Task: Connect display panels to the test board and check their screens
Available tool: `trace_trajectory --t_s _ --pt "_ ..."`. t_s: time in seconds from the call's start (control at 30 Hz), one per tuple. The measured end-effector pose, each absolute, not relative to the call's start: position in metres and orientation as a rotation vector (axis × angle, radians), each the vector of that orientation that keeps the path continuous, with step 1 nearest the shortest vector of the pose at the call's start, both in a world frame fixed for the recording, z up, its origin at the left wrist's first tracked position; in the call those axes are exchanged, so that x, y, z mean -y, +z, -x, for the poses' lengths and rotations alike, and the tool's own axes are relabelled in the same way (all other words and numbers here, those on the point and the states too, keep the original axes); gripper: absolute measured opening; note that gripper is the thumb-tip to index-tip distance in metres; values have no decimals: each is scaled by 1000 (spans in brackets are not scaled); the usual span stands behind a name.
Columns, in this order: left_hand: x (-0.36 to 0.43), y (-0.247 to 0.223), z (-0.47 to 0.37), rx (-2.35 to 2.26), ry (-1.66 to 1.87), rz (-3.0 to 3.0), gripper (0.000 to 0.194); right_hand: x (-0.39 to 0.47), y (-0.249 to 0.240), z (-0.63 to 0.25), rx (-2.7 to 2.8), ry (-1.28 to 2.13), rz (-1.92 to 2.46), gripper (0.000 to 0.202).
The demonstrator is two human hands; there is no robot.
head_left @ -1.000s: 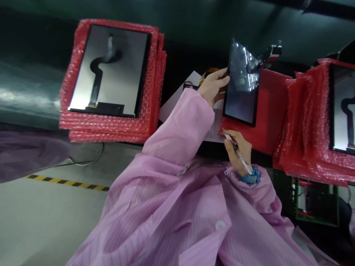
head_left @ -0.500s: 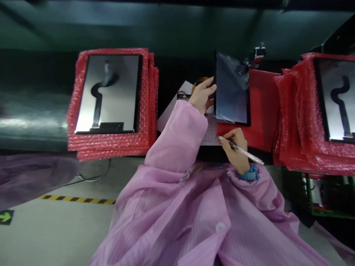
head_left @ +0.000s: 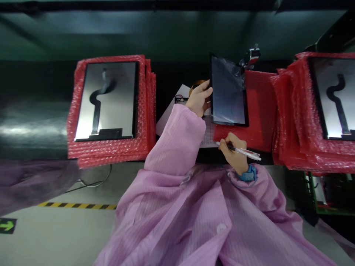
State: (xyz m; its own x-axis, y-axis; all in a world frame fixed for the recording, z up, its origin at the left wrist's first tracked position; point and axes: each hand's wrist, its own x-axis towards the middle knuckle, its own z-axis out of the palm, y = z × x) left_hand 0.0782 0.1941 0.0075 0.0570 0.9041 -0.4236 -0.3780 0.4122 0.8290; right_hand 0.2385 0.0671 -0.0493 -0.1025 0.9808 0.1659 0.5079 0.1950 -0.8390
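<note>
**Screen [head_left: 227,94] in your left hand [head_left: 198,99], pen [head_left: 245,152] in your right hand [head_left: 235,159]**

Your left hand grips the left edge of the screen, which is tilted up in the middle of the scene beside a red bag [head_left: 262,111]. Your right hand, on the near side, pinches the pen, its tip near the near-right corner of a printed sheet [head_left: 208,137]. To the left, a bag stack [head_left: 142,111] carries a second screen [head_left: 119,99]; another stack [head_left: 295,114] stands right.
</note>
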Motion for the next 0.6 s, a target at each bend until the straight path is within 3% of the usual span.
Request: trace_trajectory --t_s 0.23,0.6 --pt "-197 1 -77 -1084 1075 -609 45 -67 -49 -238 1692 816 1409 33" --pt "-206 -23 -67 -1035 1116 -742 38 -65 -45 -237 1677 878 1362 32"
